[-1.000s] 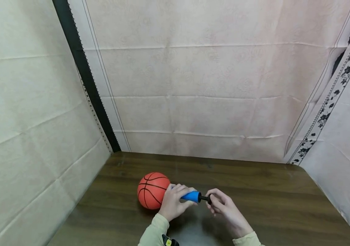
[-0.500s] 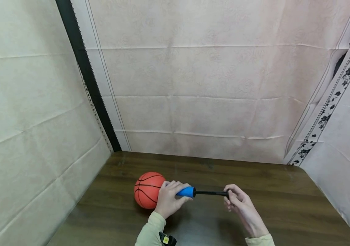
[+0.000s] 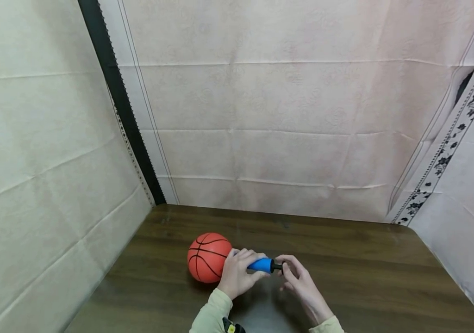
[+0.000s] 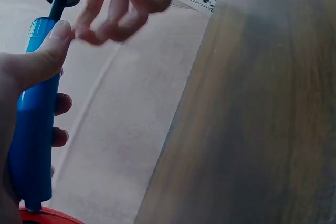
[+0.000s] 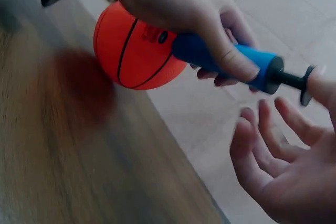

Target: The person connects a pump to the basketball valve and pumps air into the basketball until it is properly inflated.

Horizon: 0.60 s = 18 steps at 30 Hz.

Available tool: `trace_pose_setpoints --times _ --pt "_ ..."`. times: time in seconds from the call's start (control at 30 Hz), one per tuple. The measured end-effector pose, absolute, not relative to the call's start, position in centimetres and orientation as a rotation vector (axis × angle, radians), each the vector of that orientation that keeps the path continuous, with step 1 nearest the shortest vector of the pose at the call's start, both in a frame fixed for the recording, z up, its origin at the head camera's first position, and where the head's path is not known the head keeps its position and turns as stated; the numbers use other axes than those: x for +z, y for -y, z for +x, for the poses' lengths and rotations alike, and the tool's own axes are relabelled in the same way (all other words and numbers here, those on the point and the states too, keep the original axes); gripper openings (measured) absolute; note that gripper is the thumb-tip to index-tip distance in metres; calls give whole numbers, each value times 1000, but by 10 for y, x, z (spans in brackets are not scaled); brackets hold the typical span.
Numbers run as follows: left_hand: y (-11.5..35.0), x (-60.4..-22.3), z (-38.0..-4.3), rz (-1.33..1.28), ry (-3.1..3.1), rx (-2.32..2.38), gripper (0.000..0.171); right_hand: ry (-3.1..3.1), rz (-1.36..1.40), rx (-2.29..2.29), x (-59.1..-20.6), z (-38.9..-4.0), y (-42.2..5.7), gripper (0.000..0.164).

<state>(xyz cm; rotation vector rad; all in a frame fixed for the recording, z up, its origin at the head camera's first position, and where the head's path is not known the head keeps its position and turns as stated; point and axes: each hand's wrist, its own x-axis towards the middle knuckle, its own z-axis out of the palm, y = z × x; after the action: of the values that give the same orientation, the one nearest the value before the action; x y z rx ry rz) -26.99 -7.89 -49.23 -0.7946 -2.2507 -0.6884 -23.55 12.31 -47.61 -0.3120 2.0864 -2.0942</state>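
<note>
An orange-red toy basketball with black lines sits on the wooden table. Wrapped round the blue barrel of a small hand pump is my left hand. The pump's front end meets the ball; in the left wrist view its tip reaches the red surface, and any needle is hidden. My right hand is at the black plunger handle. Its thumb presses the handle's disc, and the other fingers curl loosely beneath. Only a short length of the black rod shows.
Pale cloth hangs behind the brown table and along both sides. A black strip runs down the left corner, and a floral border the right. A dark band sits at my left cuff.
Half a second ago the right hand had drawn the rod far out to the right. Now it has come back left, and the rod is mostly inside the barrel. The ball shifted slightly.
</note>
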Motion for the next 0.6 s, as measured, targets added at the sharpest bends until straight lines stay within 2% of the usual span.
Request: trace_pose_setpoints --times 0.2,0.37,0.43,0.6 --pt "75 -490 -268 -873 2369 -616 37 -2335 -428 -1949 -478 -236 -114 38" --pt "90 -470 -258 -927 2508 -594 46 -2477 -209 -1973 -478 -235 -107 37" --pt "101 -457 -253 -790 2510 -579 46 -2492 -147 -1982 -477 -233 -106 34" --pt "125 -441 -246 -249 2579 -671 48 -2509 -110 -2011 -475 -228 -106 32"
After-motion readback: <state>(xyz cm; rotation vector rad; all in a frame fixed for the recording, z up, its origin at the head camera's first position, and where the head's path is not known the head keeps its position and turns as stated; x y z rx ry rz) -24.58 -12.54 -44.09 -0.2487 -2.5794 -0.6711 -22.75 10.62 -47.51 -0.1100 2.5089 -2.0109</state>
